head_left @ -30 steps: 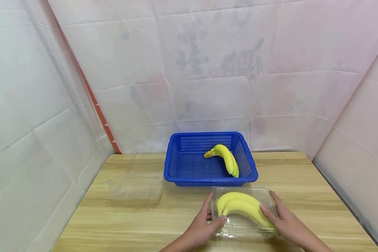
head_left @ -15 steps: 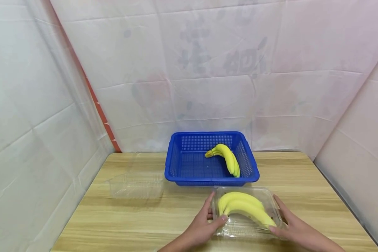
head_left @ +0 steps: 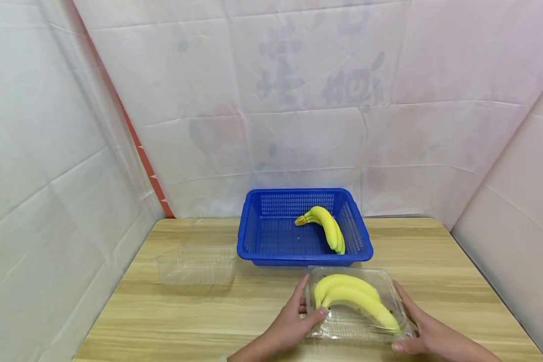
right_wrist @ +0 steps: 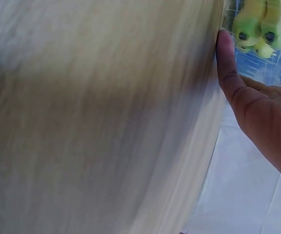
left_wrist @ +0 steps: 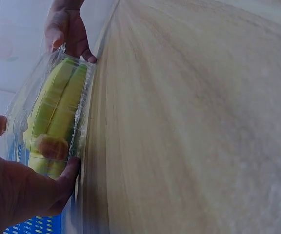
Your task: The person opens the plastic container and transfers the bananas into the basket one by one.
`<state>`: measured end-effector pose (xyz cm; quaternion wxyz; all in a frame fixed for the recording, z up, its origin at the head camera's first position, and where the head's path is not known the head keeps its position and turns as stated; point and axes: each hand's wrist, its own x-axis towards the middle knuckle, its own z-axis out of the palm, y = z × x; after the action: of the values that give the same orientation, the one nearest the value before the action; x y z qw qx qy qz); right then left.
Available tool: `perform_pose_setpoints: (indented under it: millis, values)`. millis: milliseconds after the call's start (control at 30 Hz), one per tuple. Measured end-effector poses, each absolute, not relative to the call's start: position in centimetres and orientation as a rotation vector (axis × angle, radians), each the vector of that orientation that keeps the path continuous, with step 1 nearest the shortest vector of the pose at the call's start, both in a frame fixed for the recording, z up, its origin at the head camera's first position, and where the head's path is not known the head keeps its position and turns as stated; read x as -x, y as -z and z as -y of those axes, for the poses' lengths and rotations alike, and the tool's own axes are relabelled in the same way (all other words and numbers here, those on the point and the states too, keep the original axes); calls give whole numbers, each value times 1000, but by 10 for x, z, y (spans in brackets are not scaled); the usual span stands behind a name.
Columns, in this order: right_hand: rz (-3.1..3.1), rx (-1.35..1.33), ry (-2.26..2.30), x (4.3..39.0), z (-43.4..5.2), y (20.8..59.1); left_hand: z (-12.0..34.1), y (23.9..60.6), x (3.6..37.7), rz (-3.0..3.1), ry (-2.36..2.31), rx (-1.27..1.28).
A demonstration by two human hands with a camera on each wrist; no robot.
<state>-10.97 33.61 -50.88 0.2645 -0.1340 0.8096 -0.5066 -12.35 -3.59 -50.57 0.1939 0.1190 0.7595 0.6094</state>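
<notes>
While resting on the surface, clear box of bananas gripped by left hand and right hand; lid seemingly down, latching unconfirmed.

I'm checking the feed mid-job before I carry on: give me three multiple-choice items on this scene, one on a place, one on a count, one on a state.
1. Where does the empty clear tray stand?
A. to the left of the blue basket on the table
B. inside the basket
C. on top of the clear box

2. How many banana bunches show?
A. one
B. two
C. four

3. How is the clear box held?
A. by the left hand alone
B. by neither hand
C. by both hands, one at each end

Answers:
1 A: the tray sits on bare wood, apart from the basket.
2 B: one banana bunch in the basket, one bunch in the clear box.
3 C: the left hand grips the left end, the right hand the right end.
</notes>
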Motion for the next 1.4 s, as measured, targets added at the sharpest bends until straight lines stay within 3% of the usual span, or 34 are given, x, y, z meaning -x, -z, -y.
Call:
perform_pose_setpoints:
  millis: [767, 1400]
  values:
    - [-2177, 553, 1418, 100, -335, 515, 36, 507, 124, -2153, -1676, -302]
    - [-2267, 466, 1325, 105, -334, 520, 35, 507, 124, -2175, -1672, -327]
